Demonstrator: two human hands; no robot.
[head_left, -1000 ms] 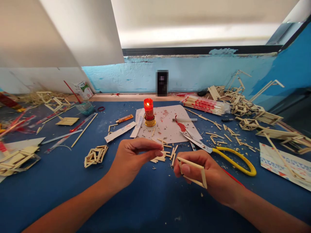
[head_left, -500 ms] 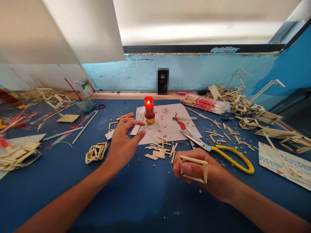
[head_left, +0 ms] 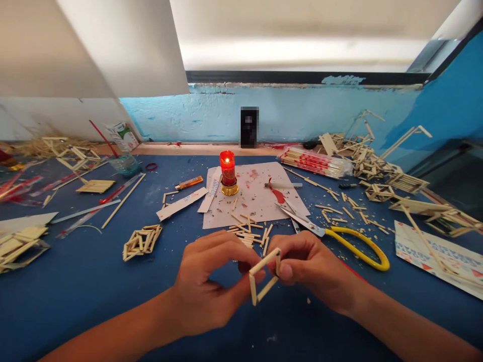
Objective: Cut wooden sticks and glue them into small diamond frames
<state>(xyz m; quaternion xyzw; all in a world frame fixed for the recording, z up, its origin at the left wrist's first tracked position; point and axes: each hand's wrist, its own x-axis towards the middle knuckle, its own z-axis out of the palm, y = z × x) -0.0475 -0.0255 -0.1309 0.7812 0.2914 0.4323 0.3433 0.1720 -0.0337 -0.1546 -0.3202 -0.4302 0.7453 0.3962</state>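
Fingers: both hands pinch one small stick frame above the tabletop. On the left hand the thumb and forefinger are pressed together at the frame's left corner, the other fingers curled under. On the right hand the thumb and forefinger grip the frame's right side.
Room: a light blue wall stands behind, with a bright window band above it and white sheets leaning at the left.
Tabletop: dark blue, covered with wood crumbs and cut pieces.
Finished pieces: many stick lattices lie piled at the far right, more at the far left, and one small flat bundle lies left of the hands.
Paper: a white sheet with red wax spots lies in the middle.
Stock: a wrapped pack of sticks lies behind the sheet, to the right.
Tool: snips with yellow handles lie just right of the hands.
Candle: a red candle, burning, stands on the sheet.
Cut sticks: a little heap of short sticks lies just behind the hands.
Progress: the frame seems to be a closed square of four sticks, held tilted. I judge that it is only a first cell; compared with the lattices nearby, many sticks remain to be added.
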